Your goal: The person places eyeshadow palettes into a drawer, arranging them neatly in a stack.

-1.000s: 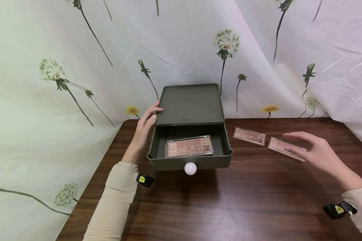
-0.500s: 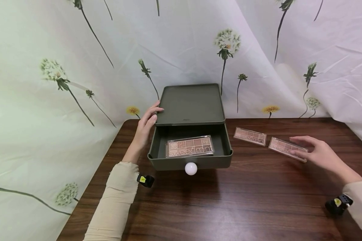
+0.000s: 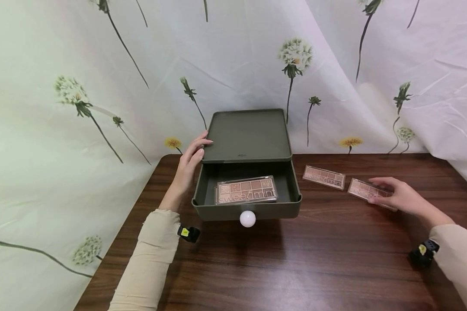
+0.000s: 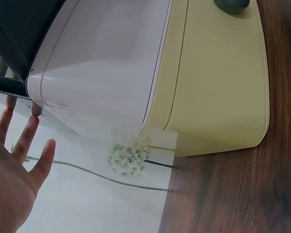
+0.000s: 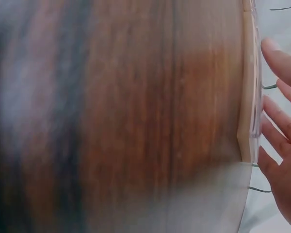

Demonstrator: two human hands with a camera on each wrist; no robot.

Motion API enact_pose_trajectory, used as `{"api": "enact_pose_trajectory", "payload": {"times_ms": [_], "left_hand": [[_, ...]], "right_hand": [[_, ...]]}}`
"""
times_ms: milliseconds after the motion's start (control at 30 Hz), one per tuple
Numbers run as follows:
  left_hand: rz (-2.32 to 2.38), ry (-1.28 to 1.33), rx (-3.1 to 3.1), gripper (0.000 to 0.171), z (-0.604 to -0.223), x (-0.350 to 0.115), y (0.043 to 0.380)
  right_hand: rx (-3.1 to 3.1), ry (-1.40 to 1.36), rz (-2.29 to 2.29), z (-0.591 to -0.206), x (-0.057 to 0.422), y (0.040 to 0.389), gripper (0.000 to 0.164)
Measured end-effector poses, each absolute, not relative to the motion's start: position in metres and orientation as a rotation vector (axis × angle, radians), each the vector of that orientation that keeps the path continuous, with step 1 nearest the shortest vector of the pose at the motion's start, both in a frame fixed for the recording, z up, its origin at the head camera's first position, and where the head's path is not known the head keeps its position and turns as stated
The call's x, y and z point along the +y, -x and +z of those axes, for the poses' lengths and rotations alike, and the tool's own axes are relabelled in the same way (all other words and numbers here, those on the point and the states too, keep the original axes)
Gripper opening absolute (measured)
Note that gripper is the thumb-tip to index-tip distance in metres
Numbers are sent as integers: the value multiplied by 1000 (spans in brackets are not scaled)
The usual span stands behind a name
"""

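A dark green drawer box (image 3: 249,134) has its drawer (image 3: 288,211) pulled out, with a round white knob (image 3: 247,219) in front. Inside lies an eyeshadow palette (image 3: 247,191) marked "sweet mint", a second one's edge showing beneath it. My left hand (image 3: 188,164) rests against the box's left side, fingers extended at its upper edge; the left wrist view shows this hand (image 4: 14,160) beside the stack. My right hand (image 3: 398,196) is over the right end of an eyeshadow palette (image 3: 363,189), thumb and fingers spread at its long edges. Another palette (image 3: 324,177) lies to its left.
In the left wrist view, the green box tops a stack, above a pale lilac drawer (image 4: 106,58) and a yellow drawer (image 4: 218,77) with a dark knob. A brown wooden table (image 3: 315,268) carries everything. Dandelion-printed cloth (image 3: 241,65) hangs behind and at the left.
My right hand has drawn back a little to the right, then come in lower and closer around the right palette. The left hand stays against the box.
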State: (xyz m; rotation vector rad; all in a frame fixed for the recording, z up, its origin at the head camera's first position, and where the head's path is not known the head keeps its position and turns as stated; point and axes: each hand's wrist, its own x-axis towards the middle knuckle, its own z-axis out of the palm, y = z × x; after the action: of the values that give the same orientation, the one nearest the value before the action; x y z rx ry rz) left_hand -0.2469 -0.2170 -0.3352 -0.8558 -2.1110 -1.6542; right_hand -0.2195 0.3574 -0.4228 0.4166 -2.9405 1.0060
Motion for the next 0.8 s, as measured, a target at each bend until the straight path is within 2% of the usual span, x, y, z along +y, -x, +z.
{"api": "enact_pose_trajectory", "payload": {"times_ms": [433,800], "left_hand": [[-1653,859,-2121,38,-336,-216,247],[-1661,856,-2117,38,-334,-216,246]], "right_hand": [[-3024,-454,873,-430,355,226,71],[-3011,-443,844,-426,348,225,62]]}}
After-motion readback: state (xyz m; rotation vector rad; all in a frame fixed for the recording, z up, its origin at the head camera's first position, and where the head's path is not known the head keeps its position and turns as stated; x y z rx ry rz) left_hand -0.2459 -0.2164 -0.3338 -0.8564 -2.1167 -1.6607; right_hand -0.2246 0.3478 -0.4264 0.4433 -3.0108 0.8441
